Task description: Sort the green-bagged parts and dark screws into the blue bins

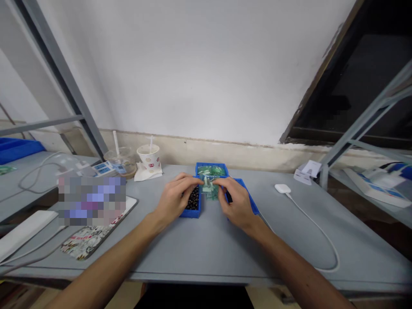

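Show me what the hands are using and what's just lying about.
Seemingly used:
clear green packet, in left hand and right hand
blue tray of dark pieces
blue tray of green packets

Lying about:
paper cup
plastic cup
white cabled pad

- Room's evenly lit from here; pale wall [199, 86] brightest mid-height, source out of view
- Desk [199, 253]: soft, faint shadows
- Dark window [360, 86]: near black, detail lost
- Green packet [210, 189]: fine detail soft
- Wide-angle stretch at edges (posts [59, 68] lean hard)
- Mosaic patch [93, 201], left
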`<state>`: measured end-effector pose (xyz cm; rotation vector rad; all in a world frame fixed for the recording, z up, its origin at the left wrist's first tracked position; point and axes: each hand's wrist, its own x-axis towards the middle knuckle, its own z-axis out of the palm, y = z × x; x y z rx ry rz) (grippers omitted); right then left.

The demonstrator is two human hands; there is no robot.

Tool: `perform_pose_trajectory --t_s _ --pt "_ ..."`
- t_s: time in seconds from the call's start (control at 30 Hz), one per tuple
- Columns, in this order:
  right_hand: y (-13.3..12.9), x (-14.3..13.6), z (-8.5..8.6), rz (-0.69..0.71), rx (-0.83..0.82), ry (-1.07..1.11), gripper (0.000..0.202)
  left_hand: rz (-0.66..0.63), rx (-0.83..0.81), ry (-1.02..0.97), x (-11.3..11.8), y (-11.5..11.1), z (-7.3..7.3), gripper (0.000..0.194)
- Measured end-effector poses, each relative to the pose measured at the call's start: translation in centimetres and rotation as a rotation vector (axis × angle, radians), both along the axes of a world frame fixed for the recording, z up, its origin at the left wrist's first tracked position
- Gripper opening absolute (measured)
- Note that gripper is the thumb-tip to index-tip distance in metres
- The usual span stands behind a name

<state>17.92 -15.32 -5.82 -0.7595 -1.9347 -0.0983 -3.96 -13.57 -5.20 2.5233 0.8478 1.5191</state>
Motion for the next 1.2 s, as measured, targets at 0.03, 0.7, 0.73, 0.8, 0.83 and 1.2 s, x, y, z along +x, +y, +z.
perform_pose_trajectory --t_s 0.03,0.7,0.73,0.8,0.83,1.2 --pt "0.05 0.04 -0.02 0.005 0.001 -0.005 0.029 0.010 -0.001 0.002 0.01 0.01 0.00 0.018" --pt "-0.05 0.03 -0.13 -0.011 0.034 0.024 0.024 0.020 0.004 0.017 0.12 0.02 -0.28 0.011" --pt "-0.05 0.03 -0.08 -0.011 0.036 0.024 0.026 0.008 0.013 0.018 0.12 0.05 -0.22 0.015" --pt "0.02 0.06 -0.10 -0.020 0.034 0.024 0.026 0.001 0.027 0.009 0.13 0.10 -0.13 0.018" --pt "0.07 0.09 -0.14 -0.021 0.034 0.023 0.024 0.003 0.031 0.004 0.13 0.12 -0.11 0.018" --pt "-0.06 0.00 -0.19 -0.026 0.004 0.006 0.006 0.019 0.075 0.024 0.11 0.16 -0.06 0.008"
